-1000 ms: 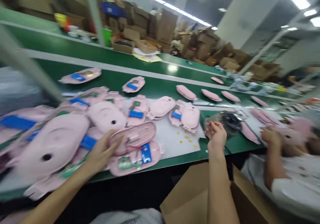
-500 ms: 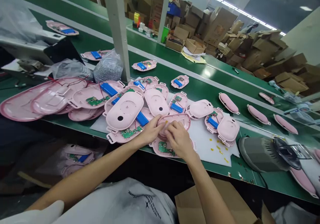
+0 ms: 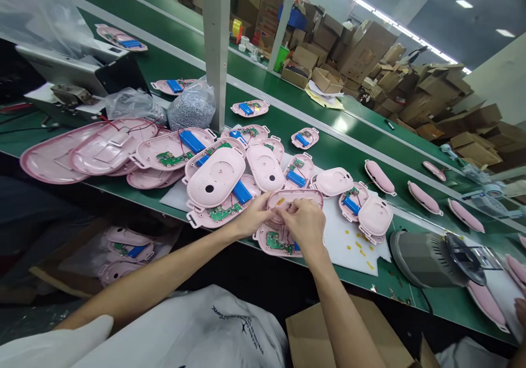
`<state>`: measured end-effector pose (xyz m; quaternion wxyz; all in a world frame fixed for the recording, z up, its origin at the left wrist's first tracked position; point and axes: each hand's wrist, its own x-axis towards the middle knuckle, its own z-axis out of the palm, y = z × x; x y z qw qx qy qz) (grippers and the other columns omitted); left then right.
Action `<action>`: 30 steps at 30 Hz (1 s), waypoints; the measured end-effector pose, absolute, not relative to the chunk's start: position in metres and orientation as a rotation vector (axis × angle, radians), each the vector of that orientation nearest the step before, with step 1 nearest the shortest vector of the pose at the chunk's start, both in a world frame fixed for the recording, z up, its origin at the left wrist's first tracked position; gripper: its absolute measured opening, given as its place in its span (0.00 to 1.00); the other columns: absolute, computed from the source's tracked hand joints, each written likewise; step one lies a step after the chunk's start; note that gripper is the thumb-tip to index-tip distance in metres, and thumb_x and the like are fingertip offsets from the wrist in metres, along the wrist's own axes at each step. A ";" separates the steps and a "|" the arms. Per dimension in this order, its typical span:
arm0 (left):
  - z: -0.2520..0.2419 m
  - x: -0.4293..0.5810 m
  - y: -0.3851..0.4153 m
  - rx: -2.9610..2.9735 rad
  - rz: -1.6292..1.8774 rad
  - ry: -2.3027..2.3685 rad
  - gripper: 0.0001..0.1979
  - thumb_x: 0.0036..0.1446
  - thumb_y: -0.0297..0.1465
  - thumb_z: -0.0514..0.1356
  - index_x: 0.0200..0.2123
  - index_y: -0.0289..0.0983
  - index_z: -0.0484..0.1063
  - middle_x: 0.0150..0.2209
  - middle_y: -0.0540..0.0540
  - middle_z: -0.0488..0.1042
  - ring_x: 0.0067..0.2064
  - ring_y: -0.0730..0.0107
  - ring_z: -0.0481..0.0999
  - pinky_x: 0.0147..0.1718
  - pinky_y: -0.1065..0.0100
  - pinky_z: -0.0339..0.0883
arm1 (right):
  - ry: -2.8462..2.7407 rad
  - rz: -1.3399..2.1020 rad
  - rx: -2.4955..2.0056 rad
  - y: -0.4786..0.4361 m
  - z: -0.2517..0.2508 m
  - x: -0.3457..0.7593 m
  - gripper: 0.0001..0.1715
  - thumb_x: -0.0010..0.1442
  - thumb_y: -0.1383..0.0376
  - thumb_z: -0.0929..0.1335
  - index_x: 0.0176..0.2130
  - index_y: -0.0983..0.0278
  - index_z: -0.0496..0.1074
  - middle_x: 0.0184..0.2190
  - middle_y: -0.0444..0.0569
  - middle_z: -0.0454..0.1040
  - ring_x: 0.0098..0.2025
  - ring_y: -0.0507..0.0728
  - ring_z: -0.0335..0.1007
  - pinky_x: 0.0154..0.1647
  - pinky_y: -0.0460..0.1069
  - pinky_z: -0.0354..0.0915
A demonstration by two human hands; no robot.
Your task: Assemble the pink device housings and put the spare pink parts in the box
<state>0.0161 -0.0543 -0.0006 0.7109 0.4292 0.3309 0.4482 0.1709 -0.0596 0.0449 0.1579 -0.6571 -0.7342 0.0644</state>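
1. Head view: the right hand [image 3: 306, 225] was raised well off to the right one second ago, beside the grey fan [image 3: 427, 258]. It now lies against the left hand [image 3: 252, 217].
2. Both hands met on the open pink shell [image 3: 293, 197] half a second ago and remain on it. Judged from this, the work has passed from fetching to close handling of that one shell.
3. Location: the open pink shell sits at the near edge of the green conveyor table [image 3: 329, 148]. It rests partly on a second shell carrying a green circuit board [image 3: 273, 242], at the left part of the white mat [image 3: 349, 247].
4. Left hand: fingers loosely curled, thumb on top, gripping the shell's near-left rim.
5. Right hand: fingers bent with the tips drawn close together over the shell's inside. The back of the hand hides the tips, so it cannot be told whether they pinch a small part or only press.
6. Surroundings: stacked pink shells [image 3: 216, 176] lie just left. Yellow scraps [image 3: 361, 244] are scattered on the mat to the right.
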 end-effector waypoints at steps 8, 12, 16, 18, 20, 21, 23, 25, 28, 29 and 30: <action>0.021 -0.003 -0.059 1.671 0.796 0.809 0.19 0.62 0.27 0.52 0.56 0.37 0.67 0.48 0.43 0.75 0.48 0.61 0.75 0.48 0.62 0.71 | -2.208 0.248 -1.703 -0.077 0.100 0.232 0.33 0.53 0.50 0.72 0.54 0.61 0.68 0.54 0.56 0.67 0.56 0.64 0.62 0.54 0.57 0.61; 0.042 -0.024 -0.060 2.138 0.521 0.530 0.28 0.56 0.18 0.52 0.59 0.42 0.64 0.63 0.42 0.64 0.61 0.58 0.66 0.61 0.58 0.59 | -2.699 0.805 -1.592 -0.083 0.081 0.224 0.67 0.39 0.49 0.77 0.68 0.66 0.49 0.68 0.62 0.48 0.69 0.69 0.43 0.67 0.61 0.47; 0.074 -0.034 -0.040 2.414 0.276 0.486 0.28 0.47 0.17 0.58 0.52 0.43 0.70 0.67 0.45 0.54 0.64 0.51 0.61 0.63 0.53 0.55 | -2.748 0.801 -1.418 -0.084 0.044 0.210 0.62 0.40 0.51 0.75 0.66 0.68 0.53 0.63 0.63 0.58 0.65 0.70 0.51 0.68 0.64 0.43; 0.092 -0.031 -0.005 2.434 0.255 0.567 0.24 0.49 0.20 0.57 0.50 0.43 0.72 0.64 0.45 0.61 0.63 0.54 0.63 0.61 0.56 0.58 | -2.662 0.743 -1.366 -0.081 0.042 0.219 0.58 0.40 0.52 0.74 0.64 0.69 0.57 0.59 0.62 0.63 0.60 0.69 0.58 0.64 0.62 0.52; 0.105 -0.020 0.051 2.423 0.318 0.766 0.21 0.54 0.23 0.54 0.50 0.41 0.72 0.58 0.45 0.69 0.59 0.58 0.67 0.59 0.59 0.60 | -2.488 0.643 -1.456 -0.065 0.052 0.243 0.58 0.40 0.52 0.74 0.64 0.68 0.57 0.58 0.62 0.64 0.58 0.69 0.61 0.60 0.59 0.58; 0.108 -0.010 0.085 2.401 0.341 0.905 0.20 0.55 0.24 0.53 0.51 0.40 0.71 0.55 0.45 0.72 0.57 0.60 0.69 0.58 0.61 0.61 | -2.378 0.565 -1.539 -0.048 0.060 0.259 0.57 0.42 0.51 0.73 0.65 0.67 0.56 0.58 0.61 0.63 0.58 0.68 0.61 0.59 0.58 0.60; 0.106 0.018 0.160 2.339 0.338 1.168 0.18 0.57 0.26 0.51 0.49 0.39 0.73 0.52 0.45 0.74 0.54 0.62 0.72 0.55 0.65 0.63 | -2.148 0.365 -1.757 0.002 0.075 0.294 0.51 0.49 0.49 0.70 0.65 0.65 0.55 0.58 0.60 0.64 0.58 0.67 0.62 0.58 0.58 0.60; 0.096 0.054 0.232 2.298 0.308 1.332 0.16 0.59 0.28 0.51 0.48 0.36 0.73 0.51 0.42 0.75 0.52 0.60 0.73 0.52 0.63 0.65 | -1.993 0.227 -2.007 0.069 0.080 0.326 0.47 0.53 0.48 0.68 0.63 0.68 0.57 0.55 0.62 0.66 0.56 0.67 0.64 0.56 0.58 0.61; 0.071 0.112 0.311 2.252 0.231 1.480 0.14 0.63 0.33 0.54 0.45 0.31 0.72 0.46 0.37 0.75 0.47 0.59 0.75 0.48 0.57 0.68 | -1.929 0.252 -2.325 0.170 0.067 0.357 0.43 0.53 0.48 0.69 0.57 0.75 0.64 0.50 0.67 0.70 0.53 0.69 0.67 0.51 0.57 0.63; 0.063 0.128 0.329 2.235 0.198 1.514 0.14 0.63 0.35 0.55 0.44 0.31 0.72 0.45 0.38 0.75 0.46 0.60 0.75 0.48 0.55 0.69 | -1.934 0.288 -2.371 0.197 0.059 0.361 0.42 0.51 0.48 0.70 0.55 0.76 0.66 0.49 0.68 0.71 0.52 0.69 0.68 0.50 0.56 0.63; 0.055 0.140 0.344 2.221 0.169 1.534 0.15 0.63 0.37 0.57 0.43 0.31 0.72 0.43 0.39 0.75 0.45 0.61 0.75 0.47 0.55 0.70 | -1.939 0.319 -2.388 0.219 0.050 0.364 0.42 0.50 0.49 0.71 0.53 0.76 0.68 0.48 0.68 0.72 0.51 0.69 0.69 0.50 0.56 0.64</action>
